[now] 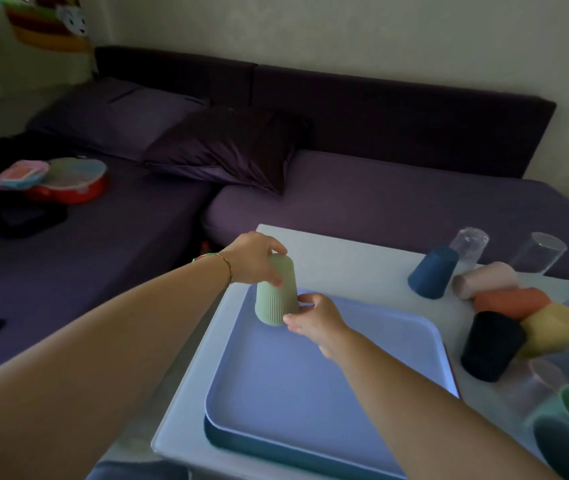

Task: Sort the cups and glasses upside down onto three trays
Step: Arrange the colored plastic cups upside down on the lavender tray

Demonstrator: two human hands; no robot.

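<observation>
Pale green ribbed plastic cup (276,292) sits near the middle of the frame, upside down, its closed bottom up and tilted a little. Its long side runs up and down. The left hand (253,258) grips the top, and the right hand (314,318) pinches the lower rim. It is over the far corner of the light blue tray (310,382) on the white table (345,265). Fingers hide part of the rim.

dim, bluish cast | brightest on back wall (345,32) | sofa (397,202) near black, detail lost | soft overall, cups (532,327) at right edge blurred | wide-angle stretch at edges
</observation>
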